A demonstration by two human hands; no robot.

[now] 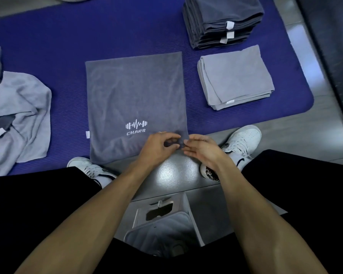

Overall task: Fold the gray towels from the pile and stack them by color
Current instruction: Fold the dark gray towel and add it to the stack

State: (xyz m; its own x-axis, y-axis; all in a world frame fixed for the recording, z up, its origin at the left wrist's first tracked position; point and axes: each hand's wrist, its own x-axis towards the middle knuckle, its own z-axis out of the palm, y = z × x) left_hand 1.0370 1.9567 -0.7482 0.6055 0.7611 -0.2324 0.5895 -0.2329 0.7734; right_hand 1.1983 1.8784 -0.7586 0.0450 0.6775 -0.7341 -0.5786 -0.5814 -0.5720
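Dark gray towel [135,99] lies spread flat at frame centre on the blue mat [67,42], white dumbbell logo w/ "CHARS" text [136,127] in its lower part, small white tag [87,134] sticking out at lower left edge. Both hands meet at towel's lower right corner. Left hand [158,148] has fingers curled, pinching a bit of the cloth near that corner; ring visible on one finger. Right hand [203,150] sits just beside it, fingers mostly straight and relaxed, fingertips touching the towel edge; can't tell if it actually grips any cloth.

Right of the towel, mid-right of frame: light gray folded stack [236,78], a few towels high, on the mat. Above it, upper right: dark gray folded stack [224,20], taller, white tags showing on its front side. The 2 stacks are near each other, not touching.

Left edge of frame: unfolded pile [22,115], mostly light gray towel crumpled, some dark gray underneath w/ a white tag.

Person's white sneakers: left shoe [91,169] at mat's near edge below the towel, right shoe [240,145] on gray tiled floor [297,135] at lower right of mat. Black trousers fill the lower corners. Gray-white object [164,224] bottom centre btw the forearms, can't tell what it is.
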